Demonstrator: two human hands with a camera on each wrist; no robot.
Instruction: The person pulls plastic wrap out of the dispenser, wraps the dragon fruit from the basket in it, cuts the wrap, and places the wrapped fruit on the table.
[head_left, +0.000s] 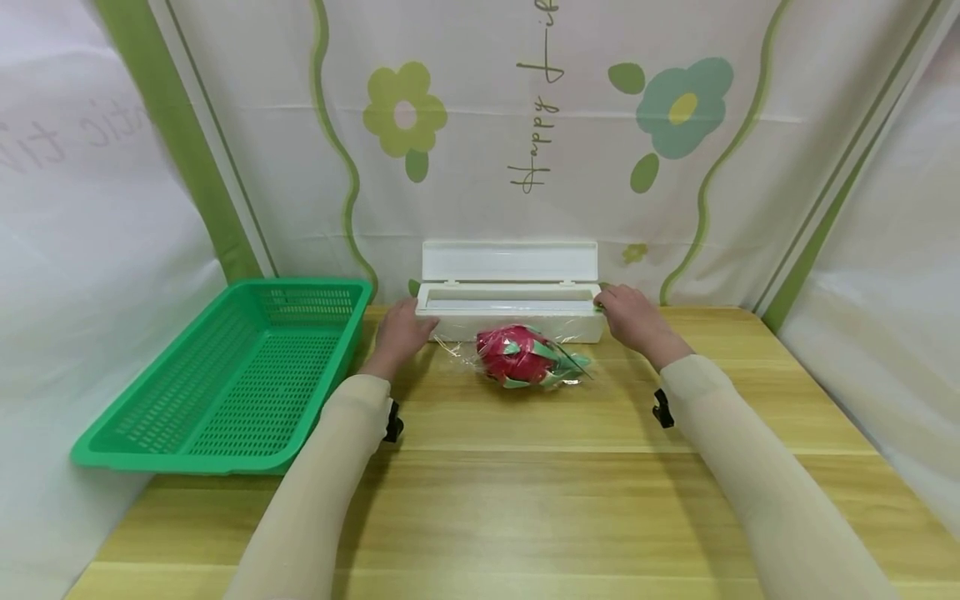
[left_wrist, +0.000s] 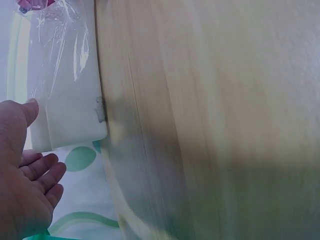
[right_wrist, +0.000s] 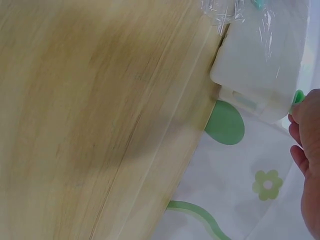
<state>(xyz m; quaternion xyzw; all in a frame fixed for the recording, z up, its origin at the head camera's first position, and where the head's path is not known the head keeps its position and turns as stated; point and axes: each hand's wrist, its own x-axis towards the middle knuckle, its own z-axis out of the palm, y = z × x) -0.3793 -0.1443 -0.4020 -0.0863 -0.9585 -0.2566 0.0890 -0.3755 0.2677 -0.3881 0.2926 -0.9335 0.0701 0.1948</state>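
A white cling film dispenser stands at the table's back edge, its lid raised. Just in front of it lies a red dragon fruit with green scales, loosely covered by clear cling film. At the dispenser's left end, my left hand holds the corner, its thumb on the front and the other fingers around the end. My right hand is at the opposite end, where it pinches a small green tab, seen best in the right wrist view.
A green plastic basket sits on the left of the wooden table. Behind the dispenser hangs a white flowered curtain, and similar cloth closes both sides. Each sleeve carries a black clip near the wrist.
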